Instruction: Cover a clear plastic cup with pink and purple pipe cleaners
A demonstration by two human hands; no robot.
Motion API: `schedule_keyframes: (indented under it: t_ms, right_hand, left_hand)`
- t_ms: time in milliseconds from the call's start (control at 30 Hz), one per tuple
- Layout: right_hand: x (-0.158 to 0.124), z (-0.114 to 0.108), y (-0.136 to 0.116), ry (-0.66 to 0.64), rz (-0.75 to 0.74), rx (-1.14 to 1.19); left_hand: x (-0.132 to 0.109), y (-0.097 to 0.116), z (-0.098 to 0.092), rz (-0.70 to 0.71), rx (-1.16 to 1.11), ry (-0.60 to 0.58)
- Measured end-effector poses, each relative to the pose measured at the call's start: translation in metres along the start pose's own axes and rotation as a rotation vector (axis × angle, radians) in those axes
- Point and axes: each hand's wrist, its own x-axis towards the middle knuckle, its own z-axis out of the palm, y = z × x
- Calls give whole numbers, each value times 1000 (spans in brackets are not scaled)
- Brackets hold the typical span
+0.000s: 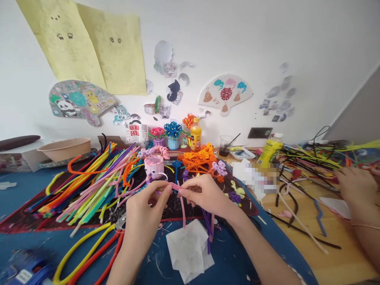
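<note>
My left hand (145, 208) and my right hand (204, 194) meet above the table, each pinching a pink pipe cleaner (181, 206) that bends and hangs down between them. Purple pipe cleaners (208, 225) hang below my right hand; whether it holds them I cannot tell. A crumpled white paper (188, 249) lies under the hands. Just behind stands a small pink pipe-cleaner basket (153, 164).
A heap of coloured pipe cleaners (95, 182) covers the left of the dark mat (26, 221). Orange pipe-cleaner shapes (197, 158), small flower pots (173, 136), a yellow bottle (195, 136) and a glue bottle (269, 150) stand behind. Another person's hand (356, 186) rests at right.
</note>
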Motion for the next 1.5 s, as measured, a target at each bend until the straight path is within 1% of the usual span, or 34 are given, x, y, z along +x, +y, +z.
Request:
schedule_keyframes:
  t_ms: [100, 267, 367, 500, 600, 700, 800, 933, 1000, 1033, 1067, 1100, 1200, 1267, 1367, 1500]
  right_hand:
    - [0, 0, 0, -33, 13, 1]
    - [0, 2, 3, -11, -9, -43]
    - [0, 2, 3, 2, -55, -89]
    - [0, 1, 2, 32, -151, -185]
    - [1, -1, 2, 21, -196, -267]
    - [1, -1, 2, 20, -225, -312]
    - [-1, 3, 2, 42, -258, -330]
    - [-3, 13, 4, 93, -291, -372]
    - [-4, 15, 5, 115, -297, -387]
    - [-3, 15, 4, 123, -296, -389]
    - [-3, 15, 3, 127, -293, -385]
    - [-3, 13, 2, 126, -287, -375]
    - [-2, 7, -4, 94, -257, -322]
    - [-2, 5, -6, 55, -247, -286]
    - [-2, 3, -7, 19, -249, -255]
    - [-2, 6, -7, 23, -265, -232]
  left_hand:
    - [2, 0, -1, 25, 32, -1]
    - [3, -2, -4, 57, 60, -15]
    - [2, -3, -3, 104, 71, -37]
    - [1, -4, -3, 218, 139, -22]
    - [0, -4, -4, 333, 211, -21]
    - [-1, -4, -5, 421, 234, -20]
    - [-5, -3, -2, 498, 299, 65]
    - [-11, -1, 8, 642, 561, 213]
    - [-12, -2, 10, 667, 621, 248]
    - [-11, -2, 10, 633, 584, 247]
    - [-11, -2, 9, 562, 496, 224]
    - [-9, -3, 8, 461, 366, 179]
    - [-4, -3, 1, 113, -77, -4]
    - [-1, -3, -3, -35, -269, -93]
    - [1, -1, -4, -120, -392, -156]
    - [1, 1, -3, -193, -428, -162]
